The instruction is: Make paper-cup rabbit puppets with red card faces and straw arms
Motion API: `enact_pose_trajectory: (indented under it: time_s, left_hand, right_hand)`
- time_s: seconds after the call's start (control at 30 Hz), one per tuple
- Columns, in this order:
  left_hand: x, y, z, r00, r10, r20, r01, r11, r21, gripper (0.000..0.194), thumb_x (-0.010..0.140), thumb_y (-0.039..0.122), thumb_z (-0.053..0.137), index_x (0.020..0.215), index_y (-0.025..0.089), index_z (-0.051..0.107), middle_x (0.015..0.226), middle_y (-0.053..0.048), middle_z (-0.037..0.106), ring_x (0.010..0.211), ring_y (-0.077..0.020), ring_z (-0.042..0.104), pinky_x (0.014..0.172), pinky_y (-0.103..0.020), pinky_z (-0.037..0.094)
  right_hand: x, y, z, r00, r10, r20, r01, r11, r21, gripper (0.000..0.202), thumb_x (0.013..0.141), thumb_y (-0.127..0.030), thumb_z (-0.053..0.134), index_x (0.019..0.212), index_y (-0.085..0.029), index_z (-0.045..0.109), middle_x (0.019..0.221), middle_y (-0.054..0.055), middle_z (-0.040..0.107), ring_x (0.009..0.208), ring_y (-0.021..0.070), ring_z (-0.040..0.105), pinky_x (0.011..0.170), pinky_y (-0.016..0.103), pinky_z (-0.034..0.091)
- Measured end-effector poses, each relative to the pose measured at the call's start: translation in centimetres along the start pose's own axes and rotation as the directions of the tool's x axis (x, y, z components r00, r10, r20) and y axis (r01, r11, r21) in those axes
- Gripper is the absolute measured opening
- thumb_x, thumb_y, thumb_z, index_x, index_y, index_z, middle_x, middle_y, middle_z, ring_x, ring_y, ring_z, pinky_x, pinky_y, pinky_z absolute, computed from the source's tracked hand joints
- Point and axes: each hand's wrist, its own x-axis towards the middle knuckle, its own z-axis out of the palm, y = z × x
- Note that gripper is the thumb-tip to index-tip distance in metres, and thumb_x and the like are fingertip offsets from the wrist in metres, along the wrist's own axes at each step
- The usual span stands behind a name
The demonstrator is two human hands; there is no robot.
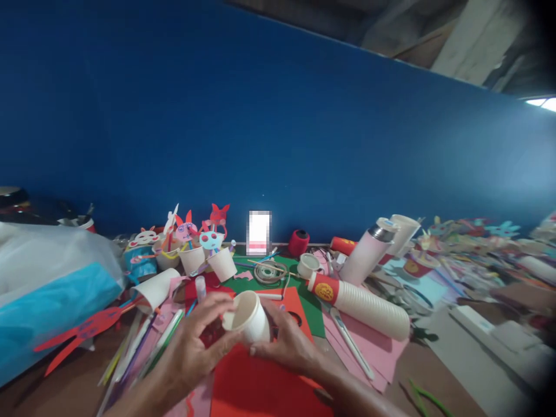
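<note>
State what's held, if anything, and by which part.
A white paper cup: right hand on the outer wall near the base, left hand at the rim.

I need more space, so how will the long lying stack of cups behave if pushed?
The stack of cups is round and on its side, so it may roll. It looks like paper, so probably light for its size. Nested only, it could slide apart.

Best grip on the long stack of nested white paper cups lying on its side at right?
Grip the stack around its middle, from above, with the right hand, once free of the single white cup. Its long, rounded upper side is uncovered; pulling one end could slide the nested cups apart.
</note>
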Motion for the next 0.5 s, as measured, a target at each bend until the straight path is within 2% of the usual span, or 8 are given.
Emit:
enact_pose_trajectory:
  time_s: [0.07, 0.13, 0.17, 0.27, 0.33, 0.37, 0.43, 0.5]
  left_hand:
    - [0.1, -0.3, -0.3, 0.998, -0.037, -0.044, 0.039, 0.998, 0.05, 0.062, 0.071, 0.04, 0.061, 0.126, 0.026, 0.038, 0.128, -0.01, 0.047, 0.092, -0.0215, 0.058, 0.068, -0.029, 0.051]
    - [0.3, -0.4, -0.4, 0.998, -0.062, 0.026, 0.06, 0.996, 0.07, 0.084, 0.066, 0.043, 0.065, 0.136, 0.028, 0.021, 0.135, -0.011, 0.04, 0.104, -0.0259, 0.054, 0.078, -0.034, 0.05]
    - [0.3, -0.3, -0.3, 0.995, -0.064, 0.074, 0.058, 0.995, 0.079, 0.087, 0.065, 0.044, 0.066, 0.137, 0.028, 0.02, 0.135, -0.011, 0.04, 0.11, -0.0276, 0.05, 0.084, -0.037, 0.048]
    - [0.6, 0.1, 0.1, 0.987, -0.059, 0.15, 0.043, 0.993, 0.109, 0.075, 0.064, 0.046, 0.065, 0.131, 0.027, 0.036, 0.13, -0.01, 0.048, 0.116, -0.0296, 0.046, 0.095, -0.041, 0.04]
    - [0.9, 0.5, -0.2, 0.988, -0.081, 0.128, 0.069, 0.993, 0.1, 0.064, 0.066, 0.047, 0.062, 0.124, 0.024, 0.046, 0.124, -0.009, 0.054, 0.112, -0.0284, 0.05, 0.093, -0.039, 0.042]
    - [1.1, 0.8, -0.6, 0.991, -0.108, 0.083, 0.101, 0.991, 0.083, 0.06, 0.067, 0.047, 0.061, 0.121, 0.023, 0.048, 0.12, -0.008, 0.056, 0.109, -0.027, 0.053, 0.09, -0.036, 0.045]
    - [1.4, 1.3, -2.4, 0.983, -0.178, 0.037, 0.175, 0.983, 0.062, 0.052, 0.071, 0.046, 0.057, 0.117, 0.021, 0.05, 0.114, -0.007, 0.061, 0.099, -0.024, 0.059, 0.081, -0.031, 0.049]
    - [1.7, 1.7, -5.0, 0.98, -0.199, 0.015, 0.196, 0.976, 0.097, 0.056, 0.07, 0.046, 0.059, 0.119, 0.022, 0.048, 0.119, -0.006, 0.057, 0.099, -0.024, 0.058, 0.079, -0.03, 0.05]
  right_hand:
    - [0.0, -0.4, 0.2, 1.0, -0.007, 0.006, 0.007, 1.0, -0.003, 0.071, 0.067, -0.039, 0.069, 0.129, -0.024, 0.038, 0.114, 0.005, 0.056, 0.099, 0.0227, 0.054, 0.082, 0.029, 0.045]
    - [-0.1, -0.8, 0.3, 1.0, -0.019, 0.005, 0.019, 0.999, -0.035, 0.072, 0.066, -0.034, 0.07, 0.13, -0.025, 0.037, 0.116, 0.005, 0.055, 0.101, 0.0225, 0.054, 0.083, 0.029, 0.045]
    - [-0.1, -1.0, 0.4, 0.999, -0.031, 0.009, 0.032, 0.998, -0.056, 0.071, 0.067, -0.032, 0.07, 0.13, -0.026, 0.037, 0.118, 0.005, 0.054, 0.102, 0.0223, 0.054, 0.084, 0.03, 0.044]
    - [-0.2, -1.0, 0.5, 0.997, -0.069, 0.033, 0.073, 0.988, -0.133, 0.067, 0.07, -0.029, 0.067, 0.13, -0.027, 0.036, 0.121, 0.005, 0.053, 0.103, 0.022, 0.053, 0.087, 0.031, 0.043]
    - [-0.2, -0.6, 0.3, 0.996, -0.077, 0.041, 0.084, 0.973, -0.215, 0.067, 0.07, -0.028, 0.066, 0.131, -0.026, 0.036, 0.123, 0.006, 0.052, 0.105, 0.0235, 0.052, 0.088, 0.033, 0.042]
    - [-0.1, -0.2, 0.1, 0.997, -0.07, 0.042, 0.078, 0.963, -0.259, 0.068, 0.07, -0.028, 0.066, 0.131, -0.025, 0.035, 0.124, 0.007, 0.051, 0.107, 0.0245, 0.051, 0.088, 0.035, 0.041]
    - [-0.1, 0.6, -0.2, 1.0, -0.017, 0.025, 0.024, 0.956, -0.293, 0.069, 0.069, -0.027, 0.066, 0.131, -0.025, 0.035, 0.123, 0.008, 0.051, 0.107, 0.0251, 0.05, 0.088, 0.036, 0.041]
    - [-0.1, 1.3, -0.5, 0.998, 0.055, 0.011, -0.051, 0.976, -0.212, 0.068, 0.07, -0.028, 0.064, 0.131, -0.025, 0.033, 0.121, 0.007, 0.051, 0.104, 0.0234, 0.052, 0.085, 0.033, 0.044]
